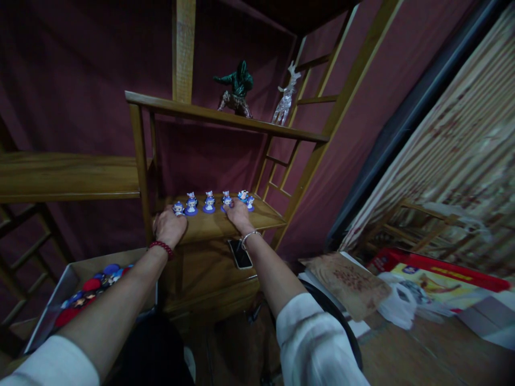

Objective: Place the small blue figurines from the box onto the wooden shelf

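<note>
Several small purple-and-white figurines stand in rows on the wooden shelf board. At the left end of the front row, my left hand has its fingers closed round a figurine. My right hand reaches to the right part of the row, its fingertips pinched at the base of another purple figurine. Beside that hand is a figurine at the row's right end, with a blue-and-white one behind it. My palms hide parts of the held bases.
A green hooded figure and a clear deer stand on the upper shelf. Below lies a phone. An open box of figurines is at lower left. Cardboard and plastic bags lie at right.
</note>
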`<state>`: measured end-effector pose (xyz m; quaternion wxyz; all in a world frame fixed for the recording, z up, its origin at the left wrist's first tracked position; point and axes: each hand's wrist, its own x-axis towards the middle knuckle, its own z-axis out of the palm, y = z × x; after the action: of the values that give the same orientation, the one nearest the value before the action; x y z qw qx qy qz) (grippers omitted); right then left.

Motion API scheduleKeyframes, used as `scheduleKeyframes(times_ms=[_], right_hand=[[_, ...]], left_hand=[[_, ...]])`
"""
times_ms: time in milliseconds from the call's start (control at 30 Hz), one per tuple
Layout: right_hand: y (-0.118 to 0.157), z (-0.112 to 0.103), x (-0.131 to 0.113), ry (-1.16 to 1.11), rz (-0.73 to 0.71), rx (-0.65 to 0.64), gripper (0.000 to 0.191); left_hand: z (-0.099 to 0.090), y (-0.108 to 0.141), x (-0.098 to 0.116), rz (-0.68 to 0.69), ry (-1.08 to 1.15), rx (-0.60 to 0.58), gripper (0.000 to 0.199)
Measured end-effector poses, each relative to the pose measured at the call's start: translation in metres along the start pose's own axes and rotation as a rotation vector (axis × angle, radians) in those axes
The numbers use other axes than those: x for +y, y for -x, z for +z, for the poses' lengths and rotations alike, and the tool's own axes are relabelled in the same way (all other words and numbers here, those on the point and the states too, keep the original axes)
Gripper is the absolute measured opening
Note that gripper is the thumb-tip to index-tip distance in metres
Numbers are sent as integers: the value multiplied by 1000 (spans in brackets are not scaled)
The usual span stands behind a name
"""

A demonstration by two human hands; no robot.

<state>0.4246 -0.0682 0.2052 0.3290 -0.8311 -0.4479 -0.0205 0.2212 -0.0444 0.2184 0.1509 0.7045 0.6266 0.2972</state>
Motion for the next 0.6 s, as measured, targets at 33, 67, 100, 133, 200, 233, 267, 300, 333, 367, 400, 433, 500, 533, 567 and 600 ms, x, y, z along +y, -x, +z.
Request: scheduleKeyframes(times_ms=[33,67,100,133,200,233,267,300,333,367,400,433,500,533,567,600], right_hand=[[1,0,1,-24,-1,7,26],[2,0,2,-53,-4,19,29],[4,-1,3,-84,-10,36,32],[5,-2,5,-112,-16,58,33],[8,-6,10,-141,-20,121,33],[9,-9,14,-141,-15,165,31],[10,-12,18,-134,-6,214,30],[10,-15,23,-125,9,268,29],[10,-19,28,-116,29,319,28],[10,-23,34,-107,55,366,29],[9,-26,39,-96,87,408,29],[7,-28,44,-83,119,438,31],[3,-31,52,-53,163,447,34],[1,-32,55,-40,175,430,36],[-1,-32,57,-31,180,402,38],[-4,-31,59,-25,181,367,40]], left_hand=[[-1,0,0,3,3,-3,37],[-1,1,0,5,8,-6,37],[-1,1,0,5,13,-9,37],[-2,1,0,1,17,-11,36],[-2,1,0,-10,17,-13,36],[-2,1,0,-14,15,-13,36],[-2,1,0,-15,12,-13,36],[-2,1,0,-13,11,-14,36],[-2,1,0,-10,10,-15,36],[-2,2,0,-6,10,-17,36],[-2,2,0,-4,9,-18,36],[-3,3,1,-2,8,-18,36],[-4,3,1,0,4,-17,36],[-4,4,2,-1,3,-19,36],[-5,4,2,-2,2,-20,36],[-5,4,2,-5,2,-23,36]])
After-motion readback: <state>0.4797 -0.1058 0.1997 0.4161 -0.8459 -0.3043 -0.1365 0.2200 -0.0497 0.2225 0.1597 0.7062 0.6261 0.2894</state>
